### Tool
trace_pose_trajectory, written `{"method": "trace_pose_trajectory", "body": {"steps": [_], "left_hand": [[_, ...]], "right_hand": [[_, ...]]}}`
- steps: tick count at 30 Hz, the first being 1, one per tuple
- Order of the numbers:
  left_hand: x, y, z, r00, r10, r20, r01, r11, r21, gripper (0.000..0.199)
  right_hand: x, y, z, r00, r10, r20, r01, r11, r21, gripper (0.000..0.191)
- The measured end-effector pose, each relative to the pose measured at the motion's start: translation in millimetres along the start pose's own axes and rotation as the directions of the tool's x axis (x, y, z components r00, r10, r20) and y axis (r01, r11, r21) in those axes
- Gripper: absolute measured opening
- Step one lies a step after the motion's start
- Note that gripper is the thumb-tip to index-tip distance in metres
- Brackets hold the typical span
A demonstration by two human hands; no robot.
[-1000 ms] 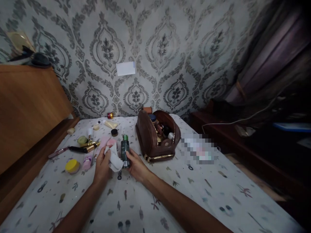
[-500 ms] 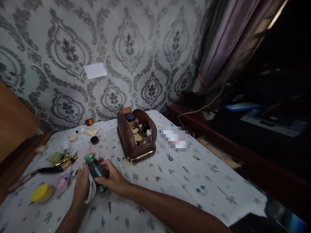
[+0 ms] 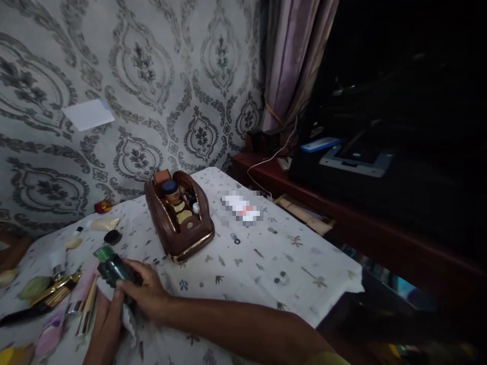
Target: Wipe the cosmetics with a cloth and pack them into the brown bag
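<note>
Green-capped and dark, the bottle (image 3: 116, 269) at the view's eight o'clock is clasped by the right hand (image 3: 148, 291), thumb opposing curled fingers, while the left hand (image 3: 105, 327) closes on a white cloth (image 3: 129, 322) against it, apparently for wiping, calling next for a firm, steady grip.

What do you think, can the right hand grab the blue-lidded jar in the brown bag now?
Probably not: the right hand is holding the green-capped bottle. But the brown bag is open, so the way to the blue-lidded jar looks free.
</note>
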State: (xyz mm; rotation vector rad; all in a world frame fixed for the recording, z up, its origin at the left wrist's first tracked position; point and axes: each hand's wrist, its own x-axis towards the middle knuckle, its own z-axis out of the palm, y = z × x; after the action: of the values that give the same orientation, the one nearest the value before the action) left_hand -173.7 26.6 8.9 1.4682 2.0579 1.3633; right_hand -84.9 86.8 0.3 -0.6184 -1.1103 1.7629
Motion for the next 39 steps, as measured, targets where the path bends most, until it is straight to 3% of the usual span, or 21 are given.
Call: {"method": "trace_pose_trajectory", "body": {"steps": [2,7,13,22,26,31,39], "left_hand": [[-2.7,19.3,2.5,1.0,0.017,-0.015,-0.017,1.0,0.02,0.062],[-0.9,39.1,0.7,0.998,0.057,-0.016,-0.057,0.998,-0.017,0.062],[-1.5,36.0,0.2,0.994,0.082,-0.075,-0.083,0.996,-0.013,0.052],[-5.2,32.0,-1.5,0.997,0.074,0.024,-0.075,0.997,0.028,0.041],[-9.3,27.3,-1.9,0.986,0.141,0.091,-0.148,0.985,0.083,0.048],[-10.9,23.3,-2.9,0.983,0.148,0.107,-0.157,0.984,0.088,0.052],[-6.5,32.8,-12.2,0.98,0.159,0.119,-0.145,0.982,-0.124,0.042]], "right_hand": [[-0.1,2.2,4.1,0.999,0.051,-0.005,-0.05,0.991,0.125,0.061],[2.0,0.4,8.1,0.98,0.052,0.194,-0.129,0.903,0.41,0.074],[13.1,-13.5,-4.4,0.989,-0.007,0.15,-0.022,0.982,0.189,0.066],[30.3,-62.9,-24.2,0.998,-0.061,0.035,0.058,0.996,0.074,0.051],[25.7,-69.6,-25.6,0.997,-0.031,0.065,0.027,0.998,0.057,0.046],[20.8,-71.4,-21.4,0.998,-0.034,0.058,0.032,0.999,0.041,0.038],[7.0,-70.1,-12.4,0.964,-0.128,0.232,0.17,0.97,-0.174,0.025]]}}
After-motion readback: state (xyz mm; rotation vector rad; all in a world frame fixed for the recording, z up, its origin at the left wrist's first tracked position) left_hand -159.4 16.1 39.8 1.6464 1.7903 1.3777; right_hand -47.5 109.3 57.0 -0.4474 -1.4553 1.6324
